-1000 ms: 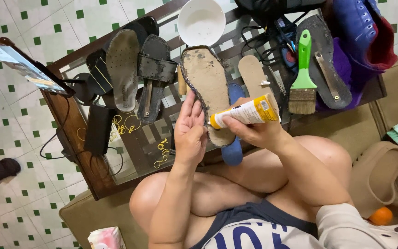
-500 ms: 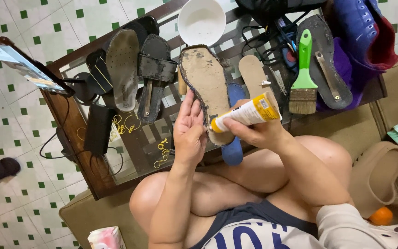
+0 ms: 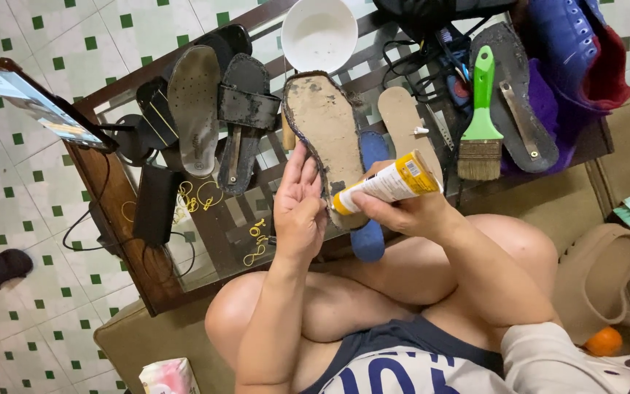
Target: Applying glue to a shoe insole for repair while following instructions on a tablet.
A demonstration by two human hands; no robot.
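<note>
My left hand (image 3: 299, 208) holds the edge of a worn, dirty shoe sole (image 3: 324, 131), fingers flat along its left rim. My right hand (image 3: 402, 211) grips a yellow and white glue tube (image 3: 388, 184), its nozzle touching the lower part of the sole. A blue insole (image 3: 370, 237) lies under the sole and the tube. My knees are just below both hands.
A glass-topped wooden table (image 3: 118, 197) carries a white bowl (image 3: 319, 33), black soles and sandals (image 3: 238, 124), a tan insole (image 3: 402, 117), a green-handled brush (image 3: 481, 117), a tablet (image 3: 34, 106), cables. A beige clog (image 3: 596, 281) sits at right.
The tube has tilted slightly and its nozzle has shifted a little along the sole. My left hand stays on the sole's edge.
</note>
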